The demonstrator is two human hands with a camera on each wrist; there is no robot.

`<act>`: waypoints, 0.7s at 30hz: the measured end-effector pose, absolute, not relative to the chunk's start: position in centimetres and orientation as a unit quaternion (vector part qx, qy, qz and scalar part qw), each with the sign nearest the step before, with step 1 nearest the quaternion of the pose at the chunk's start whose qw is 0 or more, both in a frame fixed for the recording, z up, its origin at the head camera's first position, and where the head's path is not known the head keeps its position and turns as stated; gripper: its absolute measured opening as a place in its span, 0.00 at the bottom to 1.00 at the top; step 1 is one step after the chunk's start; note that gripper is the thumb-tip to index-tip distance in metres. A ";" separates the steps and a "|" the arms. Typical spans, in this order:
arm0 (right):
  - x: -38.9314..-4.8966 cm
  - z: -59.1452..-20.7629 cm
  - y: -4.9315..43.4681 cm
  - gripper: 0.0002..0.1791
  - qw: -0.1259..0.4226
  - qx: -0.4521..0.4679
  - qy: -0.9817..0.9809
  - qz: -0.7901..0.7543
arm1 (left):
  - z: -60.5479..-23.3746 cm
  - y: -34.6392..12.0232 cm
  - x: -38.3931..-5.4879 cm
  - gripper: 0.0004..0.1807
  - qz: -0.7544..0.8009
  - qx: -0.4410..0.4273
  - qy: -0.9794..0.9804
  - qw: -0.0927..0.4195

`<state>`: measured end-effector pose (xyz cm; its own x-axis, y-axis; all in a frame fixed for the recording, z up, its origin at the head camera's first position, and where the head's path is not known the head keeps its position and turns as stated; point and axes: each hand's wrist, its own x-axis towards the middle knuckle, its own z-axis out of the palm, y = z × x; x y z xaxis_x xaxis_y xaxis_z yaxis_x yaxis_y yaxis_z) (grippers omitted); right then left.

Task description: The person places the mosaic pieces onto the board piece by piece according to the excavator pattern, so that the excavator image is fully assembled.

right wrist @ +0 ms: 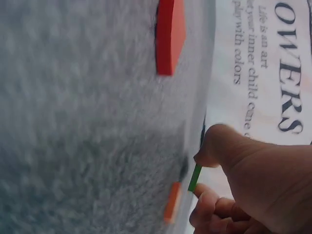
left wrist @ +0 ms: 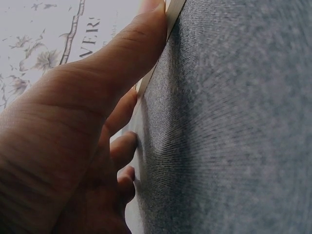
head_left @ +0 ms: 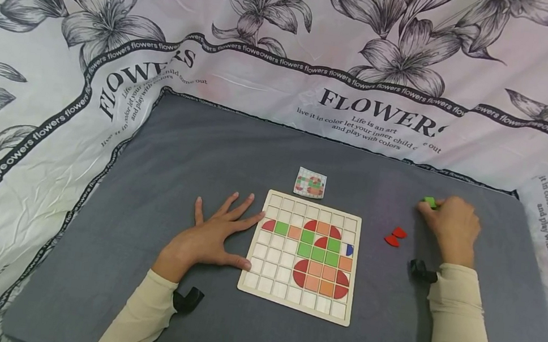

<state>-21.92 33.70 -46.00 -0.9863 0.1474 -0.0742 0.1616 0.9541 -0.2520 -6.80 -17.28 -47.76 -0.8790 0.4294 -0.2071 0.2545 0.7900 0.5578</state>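
A square wooden grid board point(head_left: 265, 285) lies on the table, with red rounded pieces, green and orange squares and one blue piece in its cells. My left hand point(head_left: 206, 237) is spread at the board's left side, thumb and index fingertips at its edge; the left wrist view shows the thumb point(left wrist: 131, 46) against that edge. To the right of the board, my right hand point(head_left: 455, 222) pinches a green tile point(head_left: 430, 202) between thumb and fingers. The right wrist view shows this green tile point(right wrist: 195, 178) edge-on.
Two red rounded pieces point(head_left: 396, 237) lie between the board and my right hand. An orange piece point(right wrist: 172, 202) lies on the grey table point(head_left: 196, 138) near that hand. A small pattern card point(head_left: 310, 183) lies just beyond the board. Flower-printed cloth point(head_left: 264, 84) surrounds the back and sides.
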 end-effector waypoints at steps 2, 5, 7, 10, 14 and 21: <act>-21.6 -45.8 33.0 0.23 0.014 0.061 0.988 -0.139 | -47.7 -17.3 -6.8 0.62 0.266 0.185 0.932 0.163; -20.9 -45.4 31.5 0.24 -0.012 0.036 0.988 -0.153 | -47.6 -17.3 -6.8 0.62 0.264 0.186 0.933 0.162; -20.3 -45.0 30.1 0.25 -0.036 0.020 0.986 -0.161 | -47.5 -17.3 -6.8 0.62 0.264 0.187 0.933 0.160; -19.4 -44.3 27.7 0.24 -0.061 -0.002 0.983 -0.171 | -47.5 -17.4 -6.8 0.61 0.267 0.189 0.933 0.154; -17.9 -43.2 24.6 0.23 -0.078 -0.032 0.980 -0.182 | -47.4 -17.4 -6.8 0.61 0.268 0.189 0.932 0.154; -15.5 -42.0 19.6 0.18 -0.132 -0.122 0.967 -0.181 | -47.4 -17.2 -6.8 0.61 0.267 0.187 0.932 0.154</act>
